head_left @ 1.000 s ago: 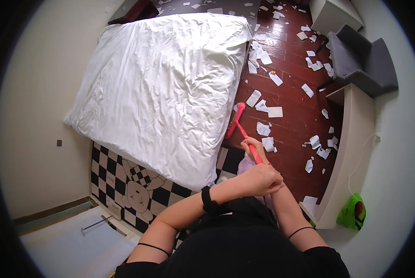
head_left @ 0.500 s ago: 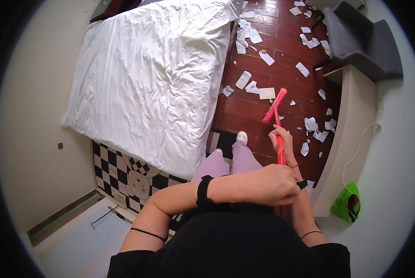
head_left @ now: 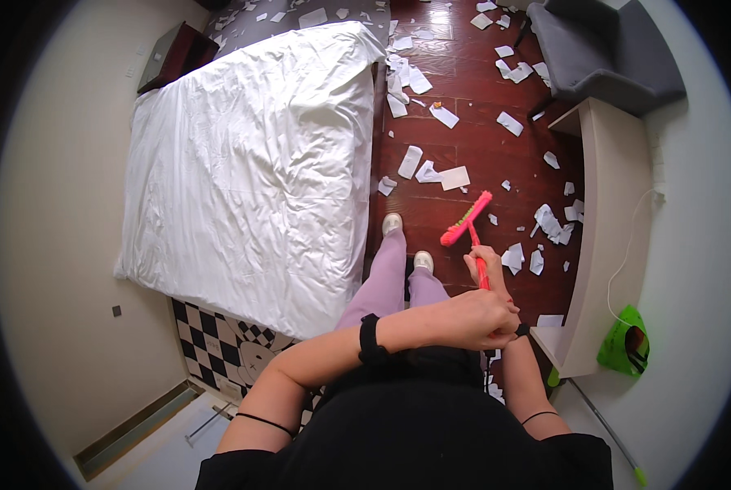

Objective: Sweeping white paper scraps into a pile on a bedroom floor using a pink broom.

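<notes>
A broom with a pink head, a strip of green bristles and a red handle slants in front of me. Its head is over the dark red wooden floor, among scattered paper scraps; whether it touches the floor I cannot tell. My left hand reaches across my body and is closed around the handle's upper end. Further down, nearer the head, my right hand has its fingers wrapped round the same handle. Close beyond the broom head lies a cream sheet of paper.
At left stands a bed with a white sheet, a checkered mat at its near end. A pale desk and grey armchair line the right. A green bag and a pole are at the near right.
My left foot has stepped forward and the view has shifted. The broom head has come lower and slightly left in the picture. Both hands keep their grip.
</notes>
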Action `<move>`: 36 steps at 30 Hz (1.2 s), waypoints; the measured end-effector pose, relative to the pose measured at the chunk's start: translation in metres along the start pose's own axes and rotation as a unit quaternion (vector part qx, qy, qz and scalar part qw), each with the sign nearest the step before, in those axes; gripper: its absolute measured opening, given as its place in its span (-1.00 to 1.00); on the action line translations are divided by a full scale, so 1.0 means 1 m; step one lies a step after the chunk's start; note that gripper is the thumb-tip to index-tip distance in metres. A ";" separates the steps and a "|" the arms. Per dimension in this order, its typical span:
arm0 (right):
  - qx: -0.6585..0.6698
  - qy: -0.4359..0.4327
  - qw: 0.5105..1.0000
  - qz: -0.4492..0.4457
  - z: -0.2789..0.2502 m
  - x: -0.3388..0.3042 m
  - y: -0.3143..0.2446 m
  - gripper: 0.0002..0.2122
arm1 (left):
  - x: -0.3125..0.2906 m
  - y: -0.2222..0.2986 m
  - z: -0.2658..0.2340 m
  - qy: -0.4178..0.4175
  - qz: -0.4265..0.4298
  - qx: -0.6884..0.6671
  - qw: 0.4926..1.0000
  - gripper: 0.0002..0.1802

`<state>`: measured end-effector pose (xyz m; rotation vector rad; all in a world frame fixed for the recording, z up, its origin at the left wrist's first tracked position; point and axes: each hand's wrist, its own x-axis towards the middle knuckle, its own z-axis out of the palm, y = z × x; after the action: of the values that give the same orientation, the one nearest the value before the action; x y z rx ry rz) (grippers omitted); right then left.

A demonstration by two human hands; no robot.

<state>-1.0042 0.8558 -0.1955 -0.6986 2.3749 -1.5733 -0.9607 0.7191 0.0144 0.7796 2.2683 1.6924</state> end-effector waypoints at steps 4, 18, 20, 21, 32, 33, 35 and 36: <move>-0.095 0.014 0.995 0.017 -0.020 0.015 -0.001 -0.87 | 0.005 -0.007 -0.027 -0.048 -0.024 -0.033 0.998 -0.72; 0.099 -0.142 0.984 -0.052 0.109 0.169 -0.060 -0.86 | -0.009 -0.011 -0.137 0.022 0.040 0.028 0.999 -0.80; 0.121 -0.163 0.977 -0.063 0.137 0.181 -0.040 -0.85 | -0.007 -0.025 -0.154 0.014 -0.042 0.050 0.998 -0.77; 0.119 -0.153 0.979 -0.061 0.144 0.187 -0.024 -0.85 | -0.002 -0.033 -0.167 -0.044 -0.109 0.023 0.993 -0.74; -0.072 -0.132 0.989 0.011 0.056 0.245 -0.021 -0.84 | 0.034 -0.082 -0.217 -0.013 -0.037 -0.055 0.998 -0.69; -0.071 -0.124 0.989 0.028 0.049 0.250 -0.018 -0.85 | 0.037 -0.083 -0.222 -0.012 -0.034 -0.056 0.998 -0.69; -0.080 -0.108 0.990 0.041 0.041 0.262 -0.019 -0.85 | 0.040 -0.084 -0.235 0.035 0.000 -0.055 0.998 -0.69; -0.087 -0.092 0.991 0.053 0.037 0.269 -0.019 -0.85 | 0.043 -0.083 -0.241 0.036 0.000 -0.055 0.998 -0.69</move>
<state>-1.2160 0.6872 -0.1705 -0.7049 2.3861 -1.2148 -1.1321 0.5253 0.0208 0.7061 2.1988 1.8558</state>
